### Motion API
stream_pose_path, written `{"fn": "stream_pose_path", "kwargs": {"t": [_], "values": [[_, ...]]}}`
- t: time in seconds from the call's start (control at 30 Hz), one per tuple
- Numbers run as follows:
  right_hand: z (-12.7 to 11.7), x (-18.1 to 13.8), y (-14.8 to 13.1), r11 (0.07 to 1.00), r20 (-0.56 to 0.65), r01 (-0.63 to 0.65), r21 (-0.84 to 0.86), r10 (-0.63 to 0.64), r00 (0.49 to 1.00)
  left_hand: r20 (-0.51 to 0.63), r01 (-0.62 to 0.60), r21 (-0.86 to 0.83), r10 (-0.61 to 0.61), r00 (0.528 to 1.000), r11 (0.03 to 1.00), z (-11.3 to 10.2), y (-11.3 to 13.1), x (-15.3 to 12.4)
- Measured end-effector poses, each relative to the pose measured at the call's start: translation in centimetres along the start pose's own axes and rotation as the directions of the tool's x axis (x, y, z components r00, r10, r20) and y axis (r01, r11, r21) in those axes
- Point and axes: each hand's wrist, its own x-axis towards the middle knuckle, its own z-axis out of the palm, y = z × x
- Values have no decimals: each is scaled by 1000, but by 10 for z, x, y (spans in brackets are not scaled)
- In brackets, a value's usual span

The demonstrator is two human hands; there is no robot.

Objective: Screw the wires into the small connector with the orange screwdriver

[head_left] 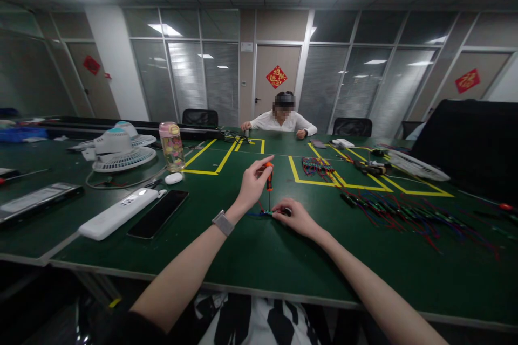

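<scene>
My left hand (257, 177) is closed around the orange and black handle of a screwdriver (269, 183). The screwdriver stands upright, its thin shaft pointing down to a small green circuit board (267, 213) on the table. Red and blue wires run from the left end of the board. My right hand (294, 215) rests on the table with thumb and fingers pinching the board's right end, which they partly cover. Whether the tip touches a screw is too small to tell.
Wired circuit boards (404, 213) lie in a row on the right, with another bundle (318, 167) inside yellow tape. On the left are a phone (158, 214), a white power strip (119, 213), a bottle (172, 148) and fan parts (123, 159). A person (279, 118) sits opposite.
</scene>
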Motion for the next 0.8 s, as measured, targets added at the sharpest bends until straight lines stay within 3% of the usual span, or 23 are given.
{"fn": "stream_pose_path", "kwargs": {"t": [0.13,0.27,0.43,0.57,0.8], "values": [[0,0,-1,1000,-2,-1,4,1,1000,-42,-35,89,39,998,995,0,1,-1],[0,0,-3,1000,-6,3,1,-3,1000,-15,0,4,0,1000,1000,1,-1,0],[1,0,-2,1000,-7,3,8,-3,1000,-51,-26,63,29,998,998,0,-2,1],[1,0,1,1000,-1,4,14,-4,1000,9,-9,-22,9,1000,1000,-1,0,1],[0,0,2,1000,1,14,16,-14,1000,-27,-25,48,26,999,999,-1,-1,1]]}}
